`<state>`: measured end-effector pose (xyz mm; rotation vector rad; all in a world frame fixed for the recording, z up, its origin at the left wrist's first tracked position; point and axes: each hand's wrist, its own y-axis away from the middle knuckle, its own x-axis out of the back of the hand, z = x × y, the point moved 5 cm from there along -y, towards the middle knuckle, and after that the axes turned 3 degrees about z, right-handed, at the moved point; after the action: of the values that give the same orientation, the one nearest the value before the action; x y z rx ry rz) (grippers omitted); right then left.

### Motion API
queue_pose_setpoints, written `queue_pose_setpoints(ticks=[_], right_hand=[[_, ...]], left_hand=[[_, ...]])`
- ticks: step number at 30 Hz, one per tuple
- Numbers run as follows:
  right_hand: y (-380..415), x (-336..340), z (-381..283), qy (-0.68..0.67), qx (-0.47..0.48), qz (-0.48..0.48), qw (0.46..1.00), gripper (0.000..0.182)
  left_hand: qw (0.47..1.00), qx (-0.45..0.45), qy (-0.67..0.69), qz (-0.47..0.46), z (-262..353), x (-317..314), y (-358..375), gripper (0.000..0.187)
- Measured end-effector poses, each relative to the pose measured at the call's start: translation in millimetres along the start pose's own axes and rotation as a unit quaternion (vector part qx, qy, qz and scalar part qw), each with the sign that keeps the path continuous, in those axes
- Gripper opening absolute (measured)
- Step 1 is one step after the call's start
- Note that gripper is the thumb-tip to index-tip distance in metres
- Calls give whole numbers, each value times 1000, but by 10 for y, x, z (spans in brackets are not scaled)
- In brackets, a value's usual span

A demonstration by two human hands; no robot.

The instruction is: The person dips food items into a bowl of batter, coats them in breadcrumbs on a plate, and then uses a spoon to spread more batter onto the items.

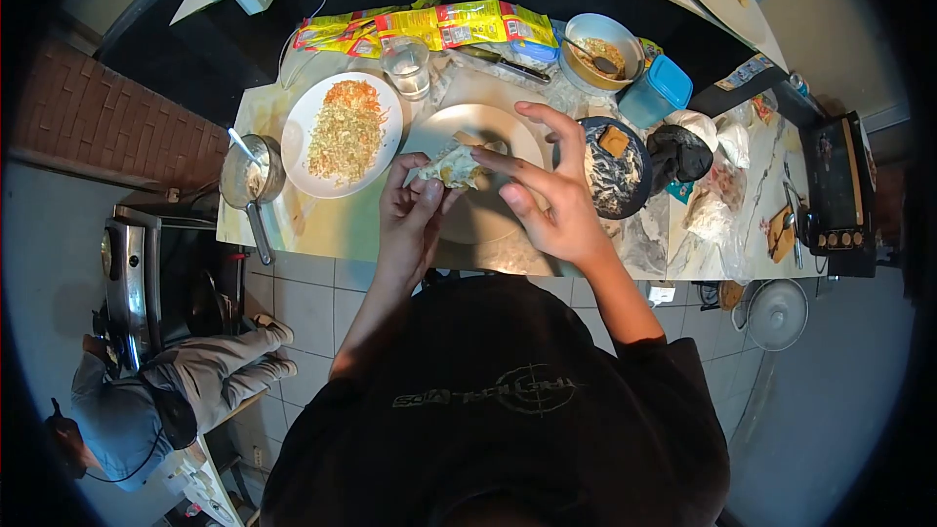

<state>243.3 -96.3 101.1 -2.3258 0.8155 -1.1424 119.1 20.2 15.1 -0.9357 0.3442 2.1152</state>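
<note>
My left hand [414,203] pinches a lump of food [451,172] with a pale, creamy, crumbly coating. Beside it, my right hand [560,197] has its fingers spread, the index fingertip right at the top of the lump. Below both hands lies a large white plate [519,127]. On the left, a white plate [301,174] carries shredded orange and pale green vegetables [344,141]. A dark plate [639,203] to the right is smeared with white and has a brown square piece [614,141] on it.
A small saucepan [252,176] overhangs the table's left edge. Farther back stand a glass [408,68], yellow packets [429,27], a black-handled knife [522,68], a bowl with a spoon [571,68] and a blue-lidded container [656,93]. Another person [146,400] is at the lower left.
</note>
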Motion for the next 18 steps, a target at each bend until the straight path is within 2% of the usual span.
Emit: queue_pose_setpoints(ticks=[4, 6, 9, 11, 15, 18], right_hand=[[2, 115, -11, 34, 36, 5, 999, 28], [-6, 152, 0, 41, 46, 8, 998, 29], [-17, 181, 26, 9, 33, 25, 999, 34], [-22, 216, 23, -52, -8, 43, 998, 40], [-12, 208, -12, -44, -1, 25, 999, 45], [26, 173, -8, 0, 39, -4, 999, 49]], left_hand=[[999, 22, 31, -3, 28, -10, 17, 26], [997, 51, 43, -41, 0, -3, 8, 32], [995, 71, 48, -41, -28, -7, -3, 35], [995, 70, 49, -47, -32, -36, -6, 36], [993, 74, 64, -73, -39, -59, -4, 37], [992, 72, 80, -67, -25, -49, -9, 36]])
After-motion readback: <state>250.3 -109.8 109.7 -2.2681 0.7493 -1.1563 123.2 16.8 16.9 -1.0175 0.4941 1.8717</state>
